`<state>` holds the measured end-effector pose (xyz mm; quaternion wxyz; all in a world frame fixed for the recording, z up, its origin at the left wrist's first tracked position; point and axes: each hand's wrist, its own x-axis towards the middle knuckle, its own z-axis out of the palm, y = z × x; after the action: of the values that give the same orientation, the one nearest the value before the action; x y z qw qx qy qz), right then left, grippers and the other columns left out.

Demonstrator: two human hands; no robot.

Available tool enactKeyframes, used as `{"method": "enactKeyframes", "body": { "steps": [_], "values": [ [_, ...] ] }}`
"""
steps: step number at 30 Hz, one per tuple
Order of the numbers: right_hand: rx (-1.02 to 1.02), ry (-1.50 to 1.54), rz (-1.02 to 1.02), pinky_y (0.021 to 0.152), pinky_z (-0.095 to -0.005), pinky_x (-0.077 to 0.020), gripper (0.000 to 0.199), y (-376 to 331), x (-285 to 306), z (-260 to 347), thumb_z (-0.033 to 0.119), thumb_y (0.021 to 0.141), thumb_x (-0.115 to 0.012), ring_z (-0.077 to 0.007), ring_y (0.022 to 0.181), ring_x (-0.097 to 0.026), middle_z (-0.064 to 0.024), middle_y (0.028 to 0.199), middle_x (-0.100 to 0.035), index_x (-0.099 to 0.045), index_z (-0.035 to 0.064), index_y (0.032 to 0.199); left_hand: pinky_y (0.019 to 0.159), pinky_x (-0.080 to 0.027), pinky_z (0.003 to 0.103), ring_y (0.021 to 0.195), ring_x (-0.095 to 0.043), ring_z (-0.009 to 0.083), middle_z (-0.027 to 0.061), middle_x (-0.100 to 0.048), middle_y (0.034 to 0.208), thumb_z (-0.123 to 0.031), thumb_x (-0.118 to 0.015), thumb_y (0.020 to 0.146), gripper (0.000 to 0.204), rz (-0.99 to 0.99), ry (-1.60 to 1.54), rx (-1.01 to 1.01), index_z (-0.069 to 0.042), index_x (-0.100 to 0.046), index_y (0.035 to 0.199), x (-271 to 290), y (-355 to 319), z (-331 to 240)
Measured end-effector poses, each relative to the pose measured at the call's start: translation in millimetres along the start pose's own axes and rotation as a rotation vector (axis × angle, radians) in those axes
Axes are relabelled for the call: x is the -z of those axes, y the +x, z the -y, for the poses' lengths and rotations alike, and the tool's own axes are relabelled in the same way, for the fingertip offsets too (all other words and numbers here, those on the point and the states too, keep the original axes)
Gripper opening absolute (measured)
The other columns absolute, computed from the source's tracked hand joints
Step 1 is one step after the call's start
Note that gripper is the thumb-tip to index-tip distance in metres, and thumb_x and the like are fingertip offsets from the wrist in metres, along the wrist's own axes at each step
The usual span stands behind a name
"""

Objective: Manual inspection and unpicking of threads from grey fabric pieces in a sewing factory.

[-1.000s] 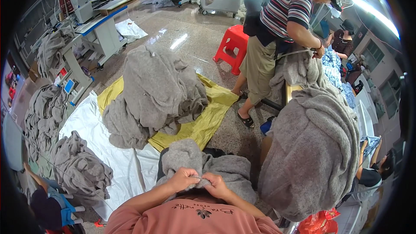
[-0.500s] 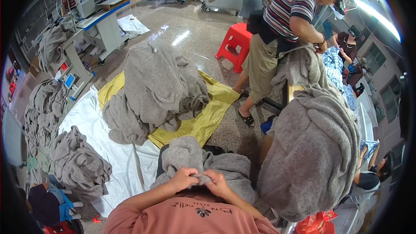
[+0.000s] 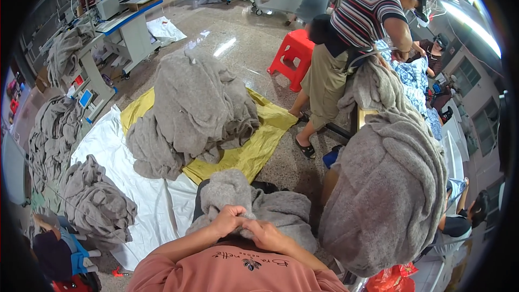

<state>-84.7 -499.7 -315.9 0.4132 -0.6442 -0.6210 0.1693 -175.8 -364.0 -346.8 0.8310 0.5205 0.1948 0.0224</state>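
Grey fuzzy fabric point(image 3: 230, 185) lies bunched across my lap. My left hand point(image 3: 229, 221) is closed at its near edge, with thumb and fingers pressed together. Right beside it, my right hand point(image 3: 264, 233) pinches at the same edge, and the hands touch or nearly touch. The bit of cloth between the fingertips is mostly hidden by them.
Ahead, a large grey fabric pile point(image 3: 194, 103) sits on a yellow sheet point(image 3: 265, 135) beside a white sheet point(image 3: 157, 205). A tall fabric heap point(image 3: 384, 194) stands close on my right. Beyond it, a person point(image 3: 362, 16) stands near a red stool point(image 3: 292, 57).
My right hand has shifted left against my left hand, covering the strip of cloth that showed between them. The standing person's hands and the person at the back have moved.
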Motion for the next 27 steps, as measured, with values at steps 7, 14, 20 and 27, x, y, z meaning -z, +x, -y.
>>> {"method": "enactKeyframes", "body": {
  "steps": [7, 14, 20, 27],
  "values": [
    [0.133, -0.290, -0.076, 0.047, -0.0346, -0.0440, 0.020, -0.2, -0.9, -5.3, -0.001, 0.058, -0.054, -0.0263, 0.053, -0.054, -0.0119, 0.067, -0.056, -0.052, 0.0028, 0.078, 0.046, -0.029, 0.018, 0.055, -0.038, 0.0009, -0.0059, -0.047, 0.060, -0.003, -0.054, 0.075, 0.006, 0.124, 0.209, 0.077, -0.003, -0.055, 0.069, 6.0, -2.0, -2.0],
    [0.141, -0.324, -0.225, 0.048, -0.0341, -0.0442, 0.017, -1.4, -5.7, -5.9, -0.002, 0.059, -0.053, -0.0255, 0.055, -0.054, -0.0100, 0.070, -0.056, -0.053, 0.0023, 0.075, 0.048, -0.031, 0.019, 0.057, -0.038, 0.0013, -0.0067, -0.045, 0.060, -0.007, -0.052, 0.080, 0.011, 0.115, 0.102, 0.076, -0.003, -0.054, 0.070, 3.4, -5.4, -4.1],
    [0.030, -0.318, -0.256, 0.050, -0.0344, -0.0453, 0.018, -6.7, -17.7, -16.2, -0.003, 0.059, -0.053, -0.0269, 0.057, -0.055, -0.0090, 0.074, -0.057, -0.055, 0.0025, 0.076, 0.047, -0.031, 0.019, 0.056, -0.038, 0.0013, -0.0064, -0.047, 0.061, -0.004, -0.058, 0.076, 0.005, -0.002, 0.129, 0.050, -0.001, -0.056, 0.072, 3.9, -8.5, 2.2],
    [-0.134, 0.044, -0.263, 0.065, -0.0324, -0.0474, 0.020, -6.2, -19.8, -25.7, -0.007, 0.059, -0.053, -0.0294, 0.075, -0.058, -0.0097, 0.086, -0.058, -0.055, 0.0037, 0.076, 0.046, -0.033, 0.019, 0.055, -0.040, 0.0016, -0.0045, -0.051, 0.061, -0.002, -0.062, 0.070, 0.005, -0.042, 0.231, -0.045, 0.001, -0.058, 0.073, 10.6, -8.5, 11.2]
  ]
}}
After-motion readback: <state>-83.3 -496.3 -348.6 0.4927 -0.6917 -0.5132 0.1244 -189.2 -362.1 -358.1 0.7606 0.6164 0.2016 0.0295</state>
